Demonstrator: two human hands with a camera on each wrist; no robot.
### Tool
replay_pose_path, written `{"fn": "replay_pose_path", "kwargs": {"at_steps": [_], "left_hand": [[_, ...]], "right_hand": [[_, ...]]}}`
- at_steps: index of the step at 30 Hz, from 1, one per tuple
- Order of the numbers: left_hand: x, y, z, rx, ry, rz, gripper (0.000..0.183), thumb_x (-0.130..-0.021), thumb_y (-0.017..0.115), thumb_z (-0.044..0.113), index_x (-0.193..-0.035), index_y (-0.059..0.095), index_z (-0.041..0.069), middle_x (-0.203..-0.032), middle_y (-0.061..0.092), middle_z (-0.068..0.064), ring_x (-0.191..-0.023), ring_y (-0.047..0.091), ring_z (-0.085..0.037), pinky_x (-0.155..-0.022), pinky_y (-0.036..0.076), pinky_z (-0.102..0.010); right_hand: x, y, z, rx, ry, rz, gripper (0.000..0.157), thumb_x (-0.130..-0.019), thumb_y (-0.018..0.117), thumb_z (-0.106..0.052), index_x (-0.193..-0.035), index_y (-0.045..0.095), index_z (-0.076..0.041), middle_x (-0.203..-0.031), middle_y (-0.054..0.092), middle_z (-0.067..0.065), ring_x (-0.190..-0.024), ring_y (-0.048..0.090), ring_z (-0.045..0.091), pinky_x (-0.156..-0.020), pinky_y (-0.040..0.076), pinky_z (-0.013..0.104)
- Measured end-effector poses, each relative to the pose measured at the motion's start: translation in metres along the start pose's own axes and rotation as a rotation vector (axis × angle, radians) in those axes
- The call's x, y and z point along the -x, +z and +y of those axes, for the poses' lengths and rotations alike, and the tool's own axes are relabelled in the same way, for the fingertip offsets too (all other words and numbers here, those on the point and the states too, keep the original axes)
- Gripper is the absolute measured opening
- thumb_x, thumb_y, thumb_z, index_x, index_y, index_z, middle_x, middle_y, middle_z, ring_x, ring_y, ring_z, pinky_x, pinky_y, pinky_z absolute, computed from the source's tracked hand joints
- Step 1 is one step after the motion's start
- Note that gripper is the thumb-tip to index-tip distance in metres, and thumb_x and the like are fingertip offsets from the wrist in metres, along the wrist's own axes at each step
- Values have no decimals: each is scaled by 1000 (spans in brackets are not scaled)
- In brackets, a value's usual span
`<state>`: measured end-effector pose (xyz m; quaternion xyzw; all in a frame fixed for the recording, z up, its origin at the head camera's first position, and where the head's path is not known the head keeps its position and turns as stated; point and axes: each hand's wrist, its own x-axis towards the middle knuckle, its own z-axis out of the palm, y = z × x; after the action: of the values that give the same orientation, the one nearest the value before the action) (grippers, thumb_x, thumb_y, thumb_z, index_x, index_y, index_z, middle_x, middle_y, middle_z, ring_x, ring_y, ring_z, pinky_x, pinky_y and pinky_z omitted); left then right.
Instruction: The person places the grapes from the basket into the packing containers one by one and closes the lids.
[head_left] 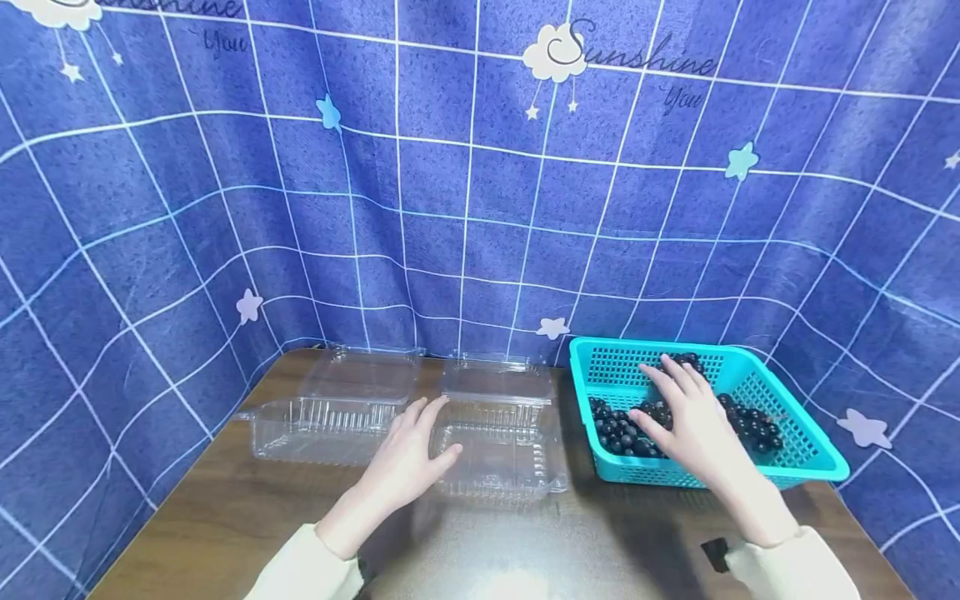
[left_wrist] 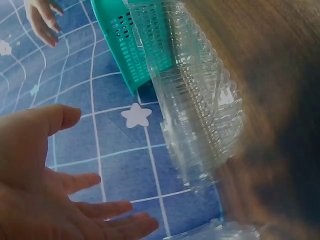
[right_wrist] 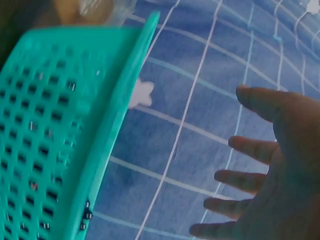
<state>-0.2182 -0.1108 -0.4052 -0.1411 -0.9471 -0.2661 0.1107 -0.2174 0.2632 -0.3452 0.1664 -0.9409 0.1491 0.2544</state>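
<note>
Dark grapes (head_left: 618,433) lie in clusters inside the turquoise basket (head_left: 780,404), which we find at four o'clock in the head view. Within it, we see one group toward nine o'clock, another toward four and a few grapes near twelve at the back wall; the right hand (head_left: 697,425) covers part of the middle. We see that hand above the grapes, palm down, its fingers and thumb spread apart and pinching nothing. The right wrist view shows us a gap between its fingertips and the basket rim.

At seven o'clock in the head view we have the left hand (head_left: 408,454), its thumb held well away from the fingers, the fingers spread and grasping nothing. It overlaps the near edges of two clear plastic containers: the left container (head_left: 315,442) at eight o'clock and the right container (head_left: 502,467) at six. The left wrist view shows us its fingertips apart from the right container; whether it touches the left one, we cannot tell. Both containers have their lids (head_left: 495,379) folded back toward twelve o'clock.

Everything stands on a brown wooden table (head_left: 555,537), with the basket just beside the right container, at its three o'clock. Pale sleeves (head_left: 795,571) reach in from five and seven o'clock. Behind, we see a blue gridded curtain (head_left: 465,208) with stars and clouds.
</note>
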Motion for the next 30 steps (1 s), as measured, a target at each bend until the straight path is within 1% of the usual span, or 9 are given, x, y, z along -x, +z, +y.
{"fn": "replay_pose_path", "kwargs": {"at_steps": [3,7,10,14,18,23,25,27,30], "left_hand": [[-4,3,-4,80,-60,-37,77,-86,64,42,-146,30,10,-145,34,-25,-128,38,-45,-99,36,-62],[-9,6,-8,180,-125,-83,81,-86,63,40,-148,23,4,-146,30,-26,-130,36,-45,-104,33,-60],[-11,8,-9,222,-169,-113,83,-87,63,37,-147,19,-1,-147,27,-29,-131,33,-46,-105,31,-60],[-14,11,-12,245,-212,-144,82,-88,61,31,-145,17,-9,-145,27,-34,-130,32,-49,-104,31,-60],[-15,16,-16,302,-247,-152,81,-88,61,27,-143,17,-12,-140,35,-34,-124,41,-49,-101,37,-58],[-11,25,-20,418,-299,-164,78,-87,61,21,-143,17,-12,-137,40,-32,-117,50,-46,-91,49,-50],[-9,28,-21,480,-319,-168,74,-87,59,16,-143,17,-11,-137,41,-32,-111,53,-43,-80,54,-47],[-6,30,-23,555,-345,-167,71,-87,56,11,-143,18,-9,-137,40,-32,-103,57,-41,-70,55,-43],[-3,31,-25,685,-375,-165,66,-86,51,5,-142,19,-9,-137,38,-33,-101,56,-41,-67,56,-41]], "right_hand": [[-6,-4,13,-6,-25,-16,65,-80,74,-32,-134,49,-7,-141,38,27,-127,31,54,-95,27,72],[-13,-10,32,1,-46,-35,66,-77,76,-29,-132,49,-6,-139,39,29,-124,33,54,-93,30,72],[-17,-13,48,19,-50,-45,66,-75,78,-28,-131,50,-6,-138,39,30,-122,34,55,-91,32,71],[-21,-13,72,32,-35,-68,70,-73,79,-29,-131,48,-5,-137,38,34,-120,33,59,-91,30,72],[-24,-12,94,45,-31,-66,73,-70,81,-28,-131,47,-4,-134,39,37,-115,33,62,-88,28,74],[-26,-9,116,64,-25,-77,77,-67,83,-25,-130,45,-1,-131,39,39,-115,34,61,-90,27,73],[-24,-7,122,75,-7,-100,78,-68,82,-25,-131,44,-1,-131,39,38,-115,34,61,-89,27,74],[-23,-5,128,84,16,-132,80,-68,82,-27,-132,43,-1,-132,38,37,-115,33,61,-88,28,75],[-20,-1,135,98,70,-196,83,-70,81,-32,-135,40,-2,-134,36,36,-115,30,63,-84,29,77]]}}
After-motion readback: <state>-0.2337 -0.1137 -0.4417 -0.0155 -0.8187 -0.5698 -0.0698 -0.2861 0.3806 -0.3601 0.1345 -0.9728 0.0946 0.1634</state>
